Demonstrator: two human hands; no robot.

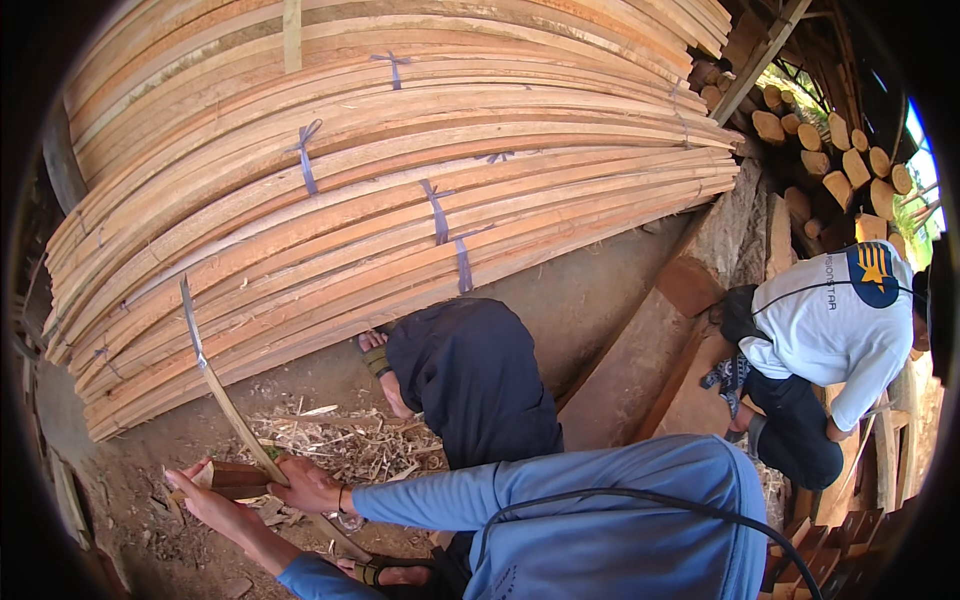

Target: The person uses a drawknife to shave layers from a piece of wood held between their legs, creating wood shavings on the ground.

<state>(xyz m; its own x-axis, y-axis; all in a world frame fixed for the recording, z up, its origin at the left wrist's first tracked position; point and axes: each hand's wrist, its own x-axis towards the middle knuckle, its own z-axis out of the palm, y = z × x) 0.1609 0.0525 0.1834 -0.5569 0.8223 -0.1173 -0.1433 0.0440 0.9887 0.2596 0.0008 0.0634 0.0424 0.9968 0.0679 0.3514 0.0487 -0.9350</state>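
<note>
A long-handled knife (pixel 228 408) slants across my front, its narrow metal blade pointing up and away and its thin wooden handle running down toward my foot. My right hand (pixel 305 486) is closed around the handle, partway along it. A short reddish-brown piece of wood (pixel 236 474) lies between my two hands, behind the handle. My left hand (pixel 217 510) holds the far left end of this piece, thumb on top. The right end of the wood is partly hidden by the handle and my right hand.
Bundles of long wooden strips (pixel 420 200), tied with purplish bands, fill the far side. Wood shavings (pixel 350 445) litter the dirt floor by my bent legs. Thick timbers (pixel 640 350) lie to the right, near a crouching co-worker (pixel 840 320). Cut logs (pixel 840 160) are stacked behind.
</note>
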